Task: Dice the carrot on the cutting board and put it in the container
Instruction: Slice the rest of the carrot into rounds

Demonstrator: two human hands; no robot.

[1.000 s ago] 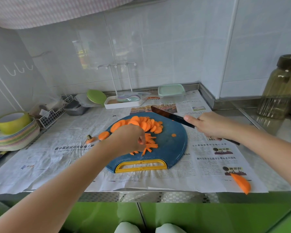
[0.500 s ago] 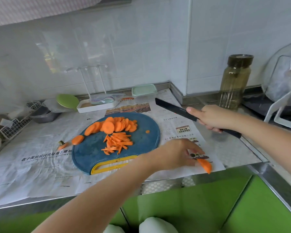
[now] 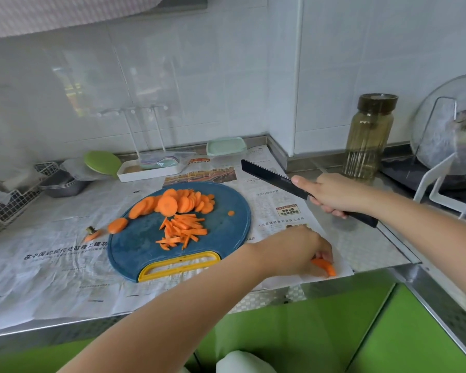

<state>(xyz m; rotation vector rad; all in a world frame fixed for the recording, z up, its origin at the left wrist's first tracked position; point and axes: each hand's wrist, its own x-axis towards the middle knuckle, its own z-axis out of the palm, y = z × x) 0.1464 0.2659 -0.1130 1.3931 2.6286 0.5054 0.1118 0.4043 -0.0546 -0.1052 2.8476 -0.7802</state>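
Note:
A round blue cutting board (image 3: 221, 232) with a yellow handle lies on newspaper. It carries a row of carrot slices (image 3: 178, 203) at its far side and a heap of thin carrot strips (image 3: 183, 230) in the middle. My left hand (image 3: 293, 249) reaches across to the right of the board and pinches a carrot piece (image 3: 324, 266) lying near the counter's front edge. My right hand (image 3: 334, 195) grips a black knife (image 3: 269, 176), blade held above the newspaper and pointing left. A clear container with a pale green lid (image 3: 226, 148) stands at the back wall.
A carrot top (image 3: 92, 232) and one slice (image 3: 117, 224) lie left of the board. A white tray (image 3: 148, 170), green lid (image 3: 102, 162) and wire basket (image 3: 14, 200) line the back left. A tall amber jar (image 3: 369, 135) and a rack stand at right.
My left hand left the carrot strips on the board, swung right and closed its fingers on the stray carrot piece. The view turned right; the knife hand stayed raised.

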